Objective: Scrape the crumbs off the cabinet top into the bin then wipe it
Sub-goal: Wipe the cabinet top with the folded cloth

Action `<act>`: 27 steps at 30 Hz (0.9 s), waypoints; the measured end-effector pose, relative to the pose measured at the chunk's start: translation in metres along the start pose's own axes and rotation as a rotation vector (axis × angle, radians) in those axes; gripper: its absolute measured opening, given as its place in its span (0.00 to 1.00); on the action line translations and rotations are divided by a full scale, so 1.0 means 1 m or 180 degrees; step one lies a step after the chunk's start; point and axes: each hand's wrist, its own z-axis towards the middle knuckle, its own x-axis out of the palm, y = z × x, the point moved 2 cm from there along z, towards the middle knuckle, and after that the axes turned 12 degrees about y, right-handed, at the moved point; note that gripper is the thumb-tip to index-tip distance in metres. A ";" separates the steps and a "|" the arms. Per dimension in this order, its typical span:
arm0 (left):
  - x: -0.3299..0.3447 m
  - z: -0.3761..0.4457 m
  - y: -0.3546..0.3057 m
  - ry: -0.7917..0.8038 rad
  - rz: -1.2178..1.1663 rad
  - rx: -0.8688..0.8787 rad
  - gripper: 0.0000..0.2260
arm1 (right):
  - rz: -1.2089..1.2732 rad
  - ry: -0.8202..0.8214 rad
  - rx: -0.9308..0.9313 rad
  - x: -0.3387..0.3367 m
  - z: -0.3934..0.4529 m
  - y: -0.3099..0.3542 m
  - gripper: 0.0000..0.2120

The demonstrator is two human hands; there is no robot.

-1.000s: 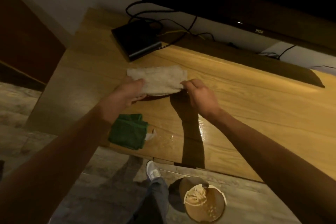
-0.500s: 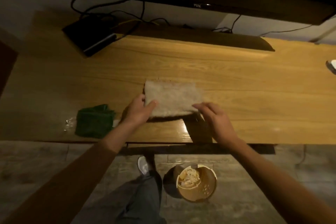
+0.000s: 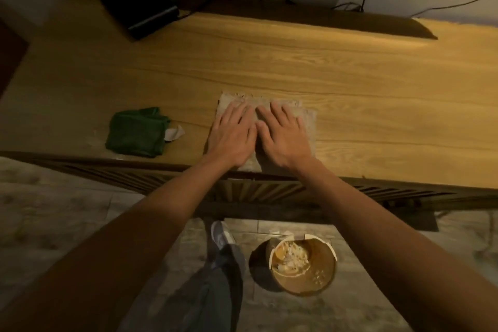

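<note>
A pale beige cloth (image 3: 308, 121) lies flat on the wooden cabinet top (image 3: 323, 67) near its front edge. My left hand (image 3: 231, 137) and my right hand (image 3: 283, 137) rest side by side on it, palms down, fingers spread flat, pressing it onto the wood. A few crumbs show along the cloth's far edge. On the floor below the front edge stands a round brown bin (image 3: 304, 264) with crumbs and scraps inside.
A folded green cloth (image 3: 136, 132) lies on the cabinet top at the left, with a small white scrap (image 3: 173, 133) beside it. A black box (image 3: 140, 11) with cables sits at the back left. My leg and shoe (image 3: 221, 234) stand next to the bin.
Both hands moved from holding the cloth's edges to lying flat on top of it. The cloth came closer to the front edge. The camera tilted downward.
</note>
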 end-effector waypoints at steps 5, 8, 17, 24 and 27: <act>0.026 0.008 0.001 -0.0209 0.0343 -0.0359 0.26 | -0.0270 -0.0293 0.0240 0.029 0.008 -0.006 0.26; 0.023 0.026 0.003 -0.0273 0.0304 -0.0354 0.25 | -0.0406 -0.0340 0.0244 0.023 0.026 -0.009 0.27; -0.020 0.163 0.014 -0.0503 0.0247 -0.0375 0.25 | -0.0554 -0.0388 0.0242 -0.042 0.153 -0.036 0.26; -0.068 0.283 0.021 -0.0769 0.0411 -0.0359 0.24 | -0.0608 -0.0521 0.0235 -0.101 0.265 -0.059 0.26; -0.087 0.320 0.020 -0.0869 0.0573 -0.0482 0.18 | -0.0699 -0.0596 0.0369 -0.121 0.299 -0.067 0.26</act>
